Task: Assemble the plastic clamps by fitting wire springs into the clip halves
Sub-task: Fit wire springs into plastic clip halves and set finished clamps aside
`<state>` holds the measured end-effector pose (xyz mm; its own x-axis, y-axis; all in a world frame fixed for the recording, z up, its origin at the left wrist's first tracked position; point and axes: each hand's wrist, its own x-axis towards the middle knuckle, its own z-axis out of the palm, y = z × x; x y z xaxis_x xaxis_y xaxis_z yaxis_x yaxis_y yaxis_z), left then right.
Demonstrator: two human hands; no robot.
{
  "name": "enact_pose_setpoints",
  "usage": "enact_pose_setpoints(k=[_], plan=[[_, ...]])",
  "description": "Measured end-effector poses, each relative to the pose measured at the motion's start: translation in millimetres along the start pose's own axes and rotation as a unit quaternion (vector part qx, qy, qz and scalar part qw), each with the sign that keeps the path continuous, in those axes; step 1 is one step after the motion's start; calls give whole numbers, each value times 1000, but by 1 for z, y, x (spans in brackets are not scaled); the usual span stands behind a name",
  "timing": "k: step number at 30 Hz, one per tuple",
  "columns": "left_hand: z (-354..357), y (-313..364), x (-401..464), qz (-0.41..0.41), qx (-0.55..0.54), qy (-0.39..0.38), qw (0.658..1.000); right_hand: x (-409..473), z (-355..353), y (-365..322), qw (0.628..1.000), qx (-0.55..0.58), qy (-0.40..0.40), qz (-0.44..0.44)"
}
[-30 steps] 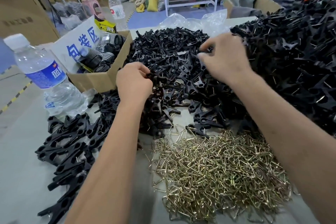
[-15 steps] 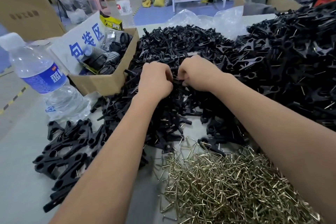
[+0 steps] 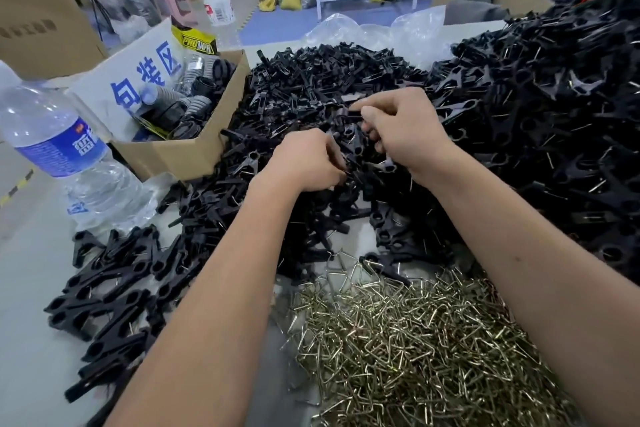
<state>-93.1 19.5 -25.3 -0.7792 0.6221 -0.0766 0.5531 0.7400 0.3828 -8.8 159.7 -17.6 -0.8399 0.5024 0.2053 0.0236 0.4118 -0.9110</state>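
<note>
A big heap of black plastic clip halves (image 3: 304, 87) covers the middle of the table. My left hand (image 3: 306, 163) and my right hand (image 3: 407, 132) are close together above it, each with curled fingers pinching black clip halves (image 3: 351, 133) between them. Exactly how the halves meet is hidden by my fingers. A pile of brass-coloured wire springs (image 3: 408, 340) lies near me, under my right forearm. Assembled black clamps (image 3: 110, 288) lie in a loose group at the lower left.
A cardboard box (image 3: 194, 156) with black tape rolls and a blue-lettered white sign stands left of the heap. A water bottle (image 3: 59, 146) stands at the far left. Another tall heap of black parts (image 3: 561, 107) fills the right. Clear plastic bags (image 3: 381, 31) lie behind.
My right hand came in from the far part of the heap to meet my left hand. Both hands have since lifted slightly, the right now a little higher, still working the clip halves together.
</note>
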Motion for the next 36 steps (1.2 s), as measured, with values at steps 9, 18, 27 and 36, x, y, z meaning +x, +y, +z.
enact_pose_setpoints(k=[9, 18, 27, 36], plan=[[0, 7, -12, -58, -68, 157, 984, -58, -22, 8, 967, 238, 0, 97], [27, 12, -87, -27, -555, 65, 829, -113, -21, 26, 980, 188, -27, 66], [42, 14, -100, -4, -582, 25, 813, -122, -21, 39, 996, 92, -5, -5], [45, 7, -97, -7, -616, -5, 788, -123, -20, 40, 998, 53, 30, -26]])
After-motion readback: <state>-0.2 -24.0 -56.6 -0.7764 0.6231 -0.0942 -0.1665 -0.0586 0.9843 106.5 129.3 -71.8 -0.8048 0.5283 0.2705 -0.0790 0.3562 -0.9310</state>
